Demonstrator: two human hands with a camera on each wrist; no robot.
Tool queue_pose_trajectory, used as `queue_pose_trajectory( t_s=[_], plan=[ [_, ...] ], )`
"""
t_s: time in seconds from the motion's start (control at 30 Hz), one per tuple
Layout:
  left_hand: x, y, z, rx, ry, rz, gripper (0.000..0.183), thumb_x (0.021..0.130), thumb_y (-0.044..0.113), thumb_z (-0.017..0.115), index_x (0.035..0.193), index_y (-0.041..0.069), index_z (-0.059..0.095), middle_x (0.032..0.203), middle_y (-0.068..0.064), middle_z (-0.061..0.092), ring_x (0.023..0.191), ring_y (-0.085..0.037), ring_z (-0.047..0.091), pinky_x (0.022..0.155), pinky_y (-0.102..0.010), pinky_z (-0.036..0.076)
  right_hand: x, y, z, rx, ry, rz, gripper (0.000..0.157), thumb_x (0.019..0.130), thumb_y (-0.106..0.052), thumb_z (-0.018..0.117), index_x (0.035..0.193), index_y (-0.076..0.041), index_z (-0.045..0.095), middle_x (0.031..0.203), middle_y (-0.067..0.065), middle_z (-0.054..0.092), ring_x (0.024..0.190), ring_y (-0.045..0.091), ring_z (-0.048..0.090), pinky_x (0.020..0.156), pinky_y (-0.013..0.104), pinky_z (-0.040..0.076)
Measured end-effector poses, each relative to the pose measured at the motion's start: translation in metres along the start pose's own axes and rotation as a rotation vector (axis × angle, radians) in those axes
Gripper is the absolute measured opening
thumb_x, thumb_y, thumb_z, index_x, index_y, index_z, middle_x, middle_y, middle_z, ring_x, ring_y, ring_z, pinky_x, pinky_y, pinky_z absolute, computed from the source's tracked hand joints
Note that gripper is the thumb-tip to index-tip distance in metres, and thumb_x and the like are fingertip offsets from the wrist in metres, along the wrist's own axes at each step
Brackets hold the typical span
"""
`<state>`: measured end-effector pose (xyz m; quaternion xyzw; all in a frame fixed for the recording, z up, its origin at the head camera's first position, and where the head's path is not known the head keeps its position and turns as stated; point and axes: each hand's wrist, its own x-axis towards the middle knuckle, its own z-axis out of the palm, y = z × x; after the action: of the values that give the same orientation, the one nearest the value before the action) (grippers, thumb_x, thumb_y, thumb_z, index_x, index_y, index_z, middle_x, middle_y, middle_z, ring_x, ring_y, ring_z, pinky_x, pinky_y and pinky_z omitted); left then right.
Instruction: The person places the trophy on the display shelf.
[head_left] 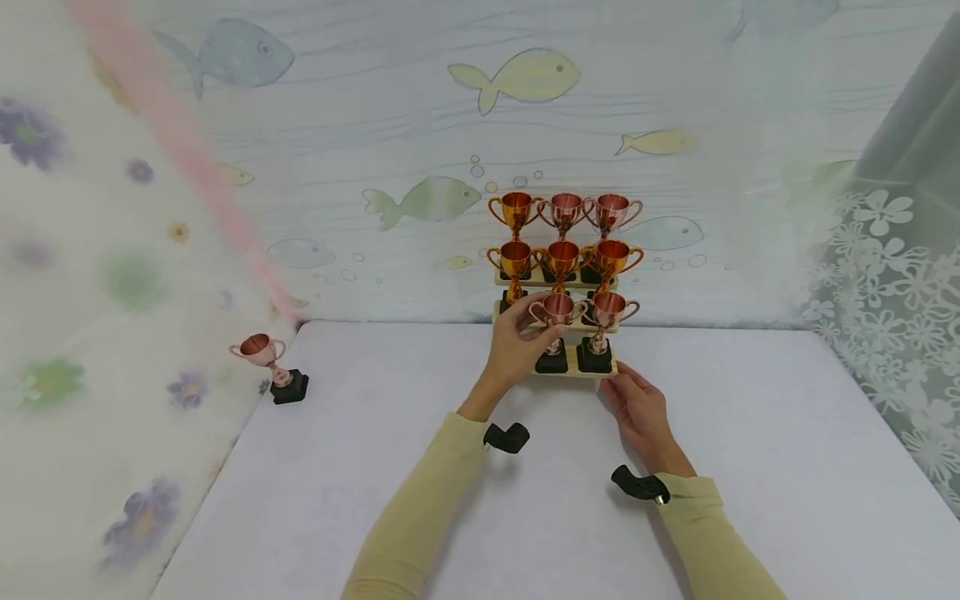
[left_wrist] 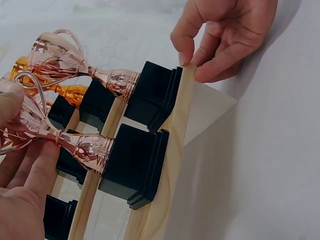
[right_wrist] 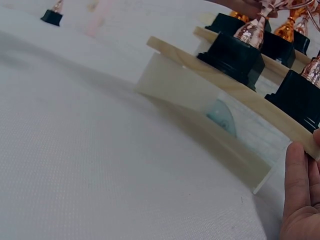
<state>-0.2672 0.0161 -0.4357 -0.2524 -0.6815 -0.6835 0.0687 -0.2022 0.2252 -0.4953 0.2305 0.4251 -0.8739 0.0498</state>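
Observation:
My left hand (head_left: 513, 348) grips the cup of a rose-gold trophy (head_left: 558, 310) whose black base sits on the lowest wooden shelf (left_wrist: 184, 107) of a tiered stand. Beside it on that shelf, to the right, stands a second rose-gold trophy (head_left: 610, 310). My right hand (head_left: 643, 412) pinches the right end of the same shelf between thumb and fingers, as the left wrist view shows. Orange-gold trophies (head_left: 515, 260) fill the middle tier. On the top tier are one orange-gold trophy (head_left: 517, 212) and two pinkish ones (head_left: 612, 213). Part of the middle tier is hidden behind my left hand.
Another rose-gold trophy (head_left: 288, 385) on a black base stands alone at the table's far left edge. A white table (head_left: 360, 467) carries everything. Behind the stand hangs a fish-patterned backdrop (head_left: 337, 150); a pale side panel (right_wrist: 175, 82) supports the lowest shelf.

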Motion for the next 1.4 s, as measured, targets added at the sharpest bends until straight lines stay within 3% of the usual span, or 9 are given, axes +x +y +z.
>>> queue_pose_trajectory(
  t_s=[0.2,0.57,0.87,1.07,1.3,1.4],
  plan=[
    [0.002,0.001,0.002,-0.005,0.003,-0.012,0.050,0.090,-0.002,0.074,0.137,0.000,0.058,0.112,-0.024,0.065,0.097,-0.019,0.066,0.089,-0.038,0.061,-0.001,-0.002,0.002,0.004,-0.004,0.007,0.047,0.104,-0.006,0.049,0.150,-0.007,0.039,0.137,0.000,0.049,0.109,0.005,0.062,0.099,0.017,0.052],
    [-0.001,-0.002,0.002,-0.032,-0.004,-0.051,0.053,0.091,-0.001,0.073,0.141,0.001,0.055,0.119,-0.022,0.063,0.105,-0.025,0.066,0.091,-0.033,0.060,-0.003,0.000,0.003,0.016,-0.016,0.005,0.044,0.104,-0.007,0.051,0.148,-0.007,0.043,0.129,-0.001,0.055,0.108,0.005,0.063,0.098,0.017,0.052],
    [-0.008,-0.001,-0.006,0.004,-0.052,-0.094,0.077,0.087,0.000,0.078,0.153,0.004,0.039,0.139,-0.018,0.054,0.127,-0.030,0.057,0.106,-0.034,0.052,-0.002,0.000,0.002,0.009,-0.005,0.008,0.044,0.104,-0.007,0.052,0.148,-0.008,0.043,0.131,-0.001,0.054,0.108,0.004,0.063,0.098,0.017,0.052],
    [-0.029,0.002,-0.028,0.044,-0.033,-0.093,0.076,0.089,0.000,0.075,0.154,0.004,0.037,0.145,-0.020,0.049,0.130,-0.033,0.055,0.109,-0.037,0.050,-0.003,0.000,0.001,0.004,0.014,0.017,0.039,0.105,-0.008,0.051,0.143,-0.010,0.047,0.130,-0.002,0.054,0.107,0.004,0.062,0.097,0.017,0.052],
    [-0.059,0.003,-0.071,0.103,0.033,-0.032,0.066,0.088,-0.005,0.074,0.147,-0.001,0.046,0.136,-0.022,0.057,0.122,-0.041,0.059,0.104,-0.052,0.052,-0.003,-0.001,0.002,0.032,0.006,0.025,0.038,0.104,-0.007,0.052,0.142,-0.012,0.048,0.135,-0.001,0.052,0.109,0.005,0.061,0.098,0.017,0.052],
    [-0.073,0.006,-0.092,0.147,0.075,-0.041,0.063,0.088,-0.005,0.074,0.145,0.003,0.049,0.134,-0.019,0.059,0.120,-0.038,0.061,0.102,-0.051,0.053,-0.003,-0.002,0.003,0.032,0.005,0.026,0.040,0.104,-0.007,0.052,0.144,-0.011,0.047,0.136,-0.001,0.051,0.109,0.005,0.061,0.097,0.017,0.052]
  ],
)
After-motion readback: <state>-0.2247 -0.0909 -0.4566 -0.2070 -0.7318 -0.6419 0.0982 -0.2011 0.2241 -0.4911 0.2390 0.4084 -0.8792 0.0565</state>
